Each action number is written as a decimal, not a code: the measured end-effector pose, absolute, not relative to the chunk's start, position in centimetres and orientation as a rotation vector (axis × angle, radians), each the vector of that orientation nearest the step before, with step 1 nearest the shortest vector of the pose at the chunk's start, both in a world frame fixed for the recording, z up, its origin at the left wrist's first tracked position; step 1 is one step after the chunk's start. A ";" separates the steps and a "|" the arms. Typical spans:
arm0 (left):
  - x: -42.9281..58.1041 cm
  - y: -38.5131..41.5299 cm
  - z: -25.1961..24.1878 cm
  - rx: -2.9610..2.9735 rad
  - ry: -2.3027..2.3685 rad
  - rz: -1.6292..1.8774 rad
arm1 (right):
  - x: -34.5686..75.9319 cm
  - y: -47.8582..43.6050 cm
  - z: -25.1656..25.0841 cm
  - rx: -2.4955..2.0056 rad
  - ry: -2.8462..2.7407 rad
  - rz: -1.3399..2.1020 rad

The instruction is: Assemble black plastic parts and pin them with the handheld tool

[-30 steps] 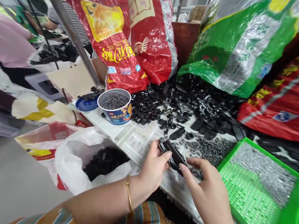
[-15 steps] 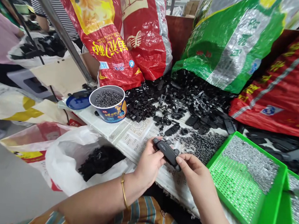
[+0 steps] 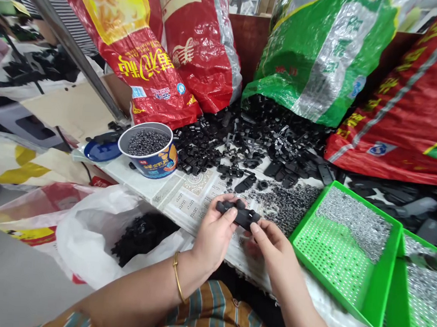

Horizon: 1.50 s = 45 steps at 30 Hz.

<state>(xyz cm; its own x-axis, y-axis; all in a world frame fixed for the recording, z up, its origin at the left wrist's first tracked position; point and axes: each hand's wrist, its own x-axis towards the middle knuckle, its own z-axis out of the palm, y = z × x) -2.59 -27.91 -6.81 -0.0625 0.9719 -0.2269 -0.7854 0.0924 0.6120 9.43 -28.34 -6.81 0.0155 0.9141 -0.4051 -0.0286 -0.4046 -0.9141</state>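
A black plastic part (image 3: 243, 218) with round knobs is held over the table's front edge. My left hand (image 3: 214, 232) grips its left end, thumb on top. At its right end, the thumb and fingers of my right hand (image 3: 273, 243) pinch it. Just beyond lie loose black pieces, among them a flat oblong one (image 3: 245, 183) and a small ring (image 3: 262, 184). Tiny dark bits (image 3: 293, 205) are scattered to the right of these.
A tub (image 3: 155, 165) of small dark beads stands left, beside a blue lid (image 3: 103, 150). Green trays (image 3: 375, 296) with shiny metal bits are at right. Red and green sacks (image 3: 283, 78) line the back above heaped black parts. A white bag (image 3: 84, 239) hangs open at lower left.
The black part has turned in my hands, and my left thumb now lies across its top. The whole view has shifted slightly, so the surroundings appear further left.
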 end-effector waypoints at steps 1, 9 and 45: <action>-2.5 -27.9 -6.7 0.348 0.714 1.487 | 9.3 -28.4 -6.8 -1.453 -0.855 1.568; -2.2 -28.6 -6.7 0.337 0.921 1.441 | 8.1 -28.5 -7.5 -1.153 -0.491 1.567; -7.6 -28.3 -5.5 1.319 1.117 0.956 | 14.3 -27.3 -5.2 -1.125 -2.067 0.535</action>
<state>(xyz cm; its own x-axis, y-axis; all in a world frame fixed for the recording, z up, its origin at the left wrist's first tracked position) -7.59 -28.34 -5.53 0.2280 0.9712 -0.0695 0.0816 0.0521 0.9953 14.25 -27.30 -5.18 -0.3669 0.8448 0.3895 0.5496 0.5347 -0.6419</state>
